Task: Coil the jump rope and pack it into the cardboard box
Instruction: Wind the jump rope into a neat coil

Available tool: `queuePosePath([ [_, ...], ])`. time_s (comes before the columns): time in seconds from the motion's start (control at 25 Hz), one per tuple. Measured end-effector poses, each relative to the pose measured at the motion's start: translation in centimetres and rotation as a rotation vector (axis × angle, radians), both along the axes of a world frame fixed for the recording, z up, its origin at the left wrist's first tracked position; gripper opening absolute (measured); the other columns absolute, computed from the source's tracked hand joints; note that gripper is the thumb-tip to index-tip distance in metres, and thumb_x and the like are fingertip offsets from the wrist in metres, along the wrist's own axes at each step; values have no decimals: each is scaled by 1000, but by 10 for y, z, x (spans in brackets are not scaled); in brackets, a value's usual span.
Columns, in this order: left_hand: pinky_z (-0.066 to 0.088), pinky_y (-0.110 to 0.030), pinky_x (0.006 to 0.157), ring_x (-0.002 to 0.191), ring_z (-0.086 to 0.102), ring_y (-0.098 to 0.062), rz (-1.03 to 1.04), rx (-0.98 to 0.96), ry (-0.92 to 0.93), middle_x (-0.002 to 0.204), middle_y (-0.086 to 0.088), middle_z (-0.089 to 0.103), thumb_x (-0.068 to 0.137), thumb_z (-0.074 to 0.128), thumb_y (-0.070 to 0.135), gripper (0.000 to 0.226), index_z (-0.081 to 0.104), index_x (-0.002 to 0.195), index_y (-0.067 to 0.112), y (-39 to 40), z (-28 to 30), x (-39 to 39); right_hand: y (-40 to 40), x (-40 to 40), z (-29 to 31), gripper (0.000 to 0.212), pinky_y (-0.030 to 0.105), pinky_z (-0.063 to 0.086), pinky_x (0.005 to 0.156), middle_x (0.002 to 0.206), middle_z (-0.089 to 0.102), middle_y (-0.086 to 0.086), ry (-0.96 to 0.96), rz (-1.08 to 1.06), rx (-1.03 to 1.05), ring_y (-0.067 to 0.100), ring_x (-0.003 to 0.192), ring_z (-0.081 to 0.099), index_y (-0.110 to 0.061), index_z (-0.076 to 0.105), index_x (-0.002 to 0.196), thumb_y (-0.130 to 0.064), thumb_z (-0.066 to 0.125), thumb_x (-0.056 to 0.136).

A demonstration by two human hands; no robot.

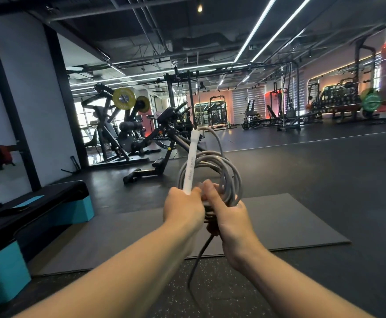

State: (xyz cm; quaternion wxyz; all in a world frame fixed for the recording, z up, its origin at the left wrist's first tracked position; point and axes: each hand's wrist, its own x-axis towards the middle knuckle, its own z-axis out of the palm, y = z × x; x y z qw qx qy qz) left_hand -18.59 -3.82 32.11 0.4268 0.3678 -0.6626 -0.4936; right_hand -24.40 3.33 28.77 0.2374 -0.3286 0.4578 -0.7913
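head view, both arms out front. left hand (183, 208) wrapped around the bottom end of the white handle (191, 161), so the handle sticks up n away from the knuckles, prob to keep it clear of the loops. right hand (227, 216) closed on the bunched part of the jump rope (219, 171), thumb pressed over the strands right beside the left hand's fingers. makes sense imo: pinching every loop at one spot stops the coil springing open.

grey loops fan out above n just beyond the right hand's fingertips, several turns stacked, not super tidy. one loop rises higher, up by the handle's top end. loose tail (199, 258) drops below the hands between the wrists, hanging toward the floor, looks blurry. so coiling looks mostly done but not finished, tail needs taking up. 2nd handle: can't tell, maybe buried in the right palm.

cardboard box: not visible anywhere, so packing not started afaict.

dark mat (302, 226) on the floor under n past the hands. black-n-teal step bench (56, 203) well off to the left hand's side. gym machines way beyond.

risk: easing the right thumb prob lets the loops pop apart.
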Motion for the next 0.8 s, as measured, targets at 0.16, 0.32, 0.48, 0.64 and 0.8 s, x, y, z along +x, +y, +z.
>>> queuePosePath([
  [0.16, 58, -50, 89, 94, 70, -25, -111, 121, 34, 105, -8, 73, 83, 65, 53, 49, 60, 113, 14, 14, -1, 3, 0, -3, 9, 35, 21, 38, 42, 45, 61, -8, -79, -174, 38, 2, 37, 53, -14, 64, 68, -34, 65, 97],
  [0.32, 62, -45, 79, 99, 65, -17, -206, 158, -15, 110, -4, 69, 84, 78, 39, 43, 57, 116, 18, 16, 0, 26, 7, -23, 22, 38, 20, 26, 41, 41, 49, -9, 75, -168, 146, 9, 34, 37, -14, 54, 67, -29, 55, 101],
  [0.48, 60, -42, 77, 91, 71, -25, -282, 215, 87, 108, -12, 73, 83, 80, 32, 49, 57, 122, 12, 3, 6, 37, 16, -34, 33, 34, 19, 24, 41, 47, 53, -5, 238, -113, 249, 10, 34, 36, -12, 54, 71, -27, 53, 102],
  [0.64, 59, -41, 82, 82, 72, -23, -326, 222, 231, 103, -6, 74, 95, 65, 38, 33, 63, 118, 14, 3, 19, 29, 13, -29, 33, 37, 19, 24, 40, 48, 46, 0, 245, -93, 261, 12, 35, 34, -11, 53, 69, -27, 52, 102],
  [0.8, 57, -35, 68, 63, 65, -17, -308, 205, 247, 79, -2, 63, 101, 57, 35, 31, 65, 112, 7, -5, 21, 26, 13, -26, 34, 33, 21, 26, 40, 51, 44, -3, 377, -70, 281, 12, 41, 32, -15, 52, 73, -30, 52, 102],
])
